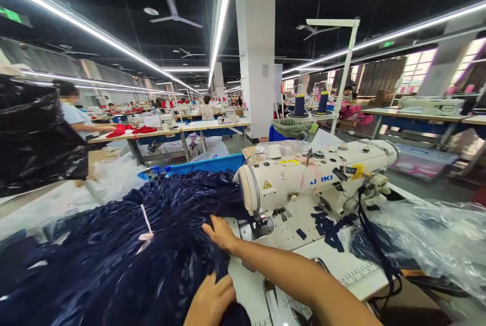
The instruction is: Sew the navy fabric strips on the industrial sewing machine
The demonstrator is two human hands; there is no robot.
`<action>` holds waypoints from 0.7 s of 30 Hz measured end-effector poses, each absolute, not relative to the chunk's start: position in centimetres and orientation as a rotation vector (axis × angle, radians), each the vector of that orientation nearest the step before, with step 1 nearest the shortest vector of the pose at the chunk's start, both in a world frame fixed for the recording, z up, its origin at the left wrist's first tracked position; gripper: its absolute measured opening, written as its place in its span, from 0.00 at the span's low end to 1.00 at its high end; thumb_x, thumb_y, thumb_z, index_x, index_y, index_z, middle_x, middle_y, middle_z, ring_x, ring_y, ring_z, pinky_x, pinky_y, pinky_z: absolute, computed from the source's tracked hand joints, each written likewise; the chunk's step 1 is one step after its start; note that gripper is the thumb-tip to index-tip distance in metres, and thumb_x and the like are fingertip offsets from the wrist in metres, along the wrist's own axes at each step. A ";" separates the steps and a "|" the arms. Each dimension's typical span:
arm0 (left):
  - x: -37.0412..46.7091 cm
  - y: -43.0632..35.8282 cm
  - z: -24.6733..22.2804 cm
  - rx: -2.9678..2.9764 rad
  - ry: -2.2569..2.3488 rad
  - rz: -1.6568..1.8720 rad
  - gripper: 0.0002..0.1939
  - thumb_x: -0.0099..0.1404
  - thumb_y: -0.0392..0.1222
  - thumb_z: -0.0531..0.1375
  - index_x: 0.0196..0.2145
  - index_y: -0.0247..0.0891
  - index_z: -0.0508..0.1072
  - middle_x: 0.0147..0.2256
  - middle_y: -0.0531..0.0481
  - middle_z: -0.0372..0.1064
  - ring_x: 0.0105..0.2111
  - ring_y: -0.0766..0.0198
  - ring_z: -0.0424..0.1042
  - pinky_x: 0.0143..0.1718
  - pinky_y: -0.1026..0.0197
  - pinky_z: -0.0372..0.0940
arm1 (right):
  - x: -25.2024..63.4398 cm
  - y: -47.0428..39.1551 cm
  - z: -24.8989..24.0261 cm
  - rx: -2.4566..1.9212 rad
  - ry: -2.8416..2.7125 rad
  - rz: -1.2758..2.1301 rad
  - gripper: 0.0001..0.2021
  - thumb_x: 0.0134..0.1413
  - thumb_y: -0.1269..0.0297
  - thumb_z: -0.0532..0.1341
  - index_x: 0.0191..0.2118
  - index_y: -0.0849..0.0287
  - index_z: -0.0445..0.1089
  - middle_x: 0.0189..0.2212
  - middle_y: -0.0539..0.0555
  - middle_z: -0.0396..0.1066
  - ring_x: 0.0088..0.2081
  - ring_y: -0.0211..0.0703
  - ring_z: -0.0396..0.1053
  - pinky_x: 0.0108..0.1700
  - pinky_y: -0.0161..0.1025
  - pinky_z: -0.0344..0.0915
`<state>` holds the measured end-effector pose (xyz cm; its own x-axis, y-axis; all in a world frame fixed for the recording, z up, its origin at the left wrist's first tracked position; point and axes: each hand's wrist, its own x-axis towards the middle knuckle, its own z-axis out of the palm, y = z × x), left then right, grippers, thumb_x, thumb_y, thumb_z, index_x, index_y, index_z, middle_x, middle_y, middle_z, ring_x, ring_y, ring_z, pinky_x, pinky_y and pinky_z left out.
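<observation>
A large heap of dark navy fabric [152, 214] covers the left side of the table, with a pale tie [146, 218] lying on it. My right hand [220, 233] rests at the heap's right edge, thumb and fingers apart, touching the fabric near the needle area. Closer to me, my left hand [213, 299] has its fingers curled round a fold of the same fabric. Just right of the hands stands a white sewing machine [288, 181]. Small navy pieces [329, 230] lie on the machine bed.
Clear plastic bags [436, 235] lie at the right, beside hanging navy straps [370, 235]. Behind the heap is a blue bin [212, 164]. A black plastic bag [38, 133] hangs at the left. A thread stand [347, 78] rises behind the machine. Other people work farther back.
</observation>
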<state>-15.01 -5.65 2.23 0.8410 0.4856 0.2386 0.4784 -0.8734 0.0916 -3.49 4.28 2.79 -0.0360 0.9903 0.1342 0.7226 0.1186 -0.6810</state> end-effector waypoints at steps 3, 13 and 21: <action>-13.4 -2.3 3.6 2.918 0.849 0.396 0.12 0.43 0.26 0.48 0.26 0.39 0.61 0.30 0.51 0.62 0.31 0.60 0.61 0.34 0.60 0.56 | -1.5 4.7 2.8 -1.604 -1.845 0.594 0.16 0.60 0.64 0.45 0.50 0.62 0.60 0.47 0.58 0.66 0.49 0.45 0.62 0.48 0.41 0.59; -13.7 -0.5 3.6 2.869 0.813 0.549 0.15 0.47 0.26 0.46 0.29 0.40 0.64 0.31 0.51 0.63 0.31 0.59 0.63 0.33 0.58 0.58 | 10.9 -7.0 2.3 -1.581 -2.220 -0.015 0.17 0.57 0.59 0.52 0.49 0.61 0.64 0.48 0.59 0.66 0.50 0.48 0.61 0.55 0.49 0.50; -15.0 -2.2 5.0 2.767 0.884 0.593 0.23 0.50 0.27 0.43 0.38 0.43 0.68 0.41 0.52 0.66 0.38 0.62 0.66 0.43 0.58 0.60 | 18.5 -5.7 1.8 -2.022 -2.084 -0.106 0.13 0.60 0.62 0.48 0.43 0.59 0.66 0.45 0.56 0.69 0.49 0.45 0.63 0.56 0.50 0.46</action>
<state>-15.03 -2.18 4.97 0.7443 0.5875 0.3177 0.5171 -0.8079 0.2827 18.47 -5.68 1.85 -0.0174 0.9759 0.2177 0.9929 0.0425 -0.1111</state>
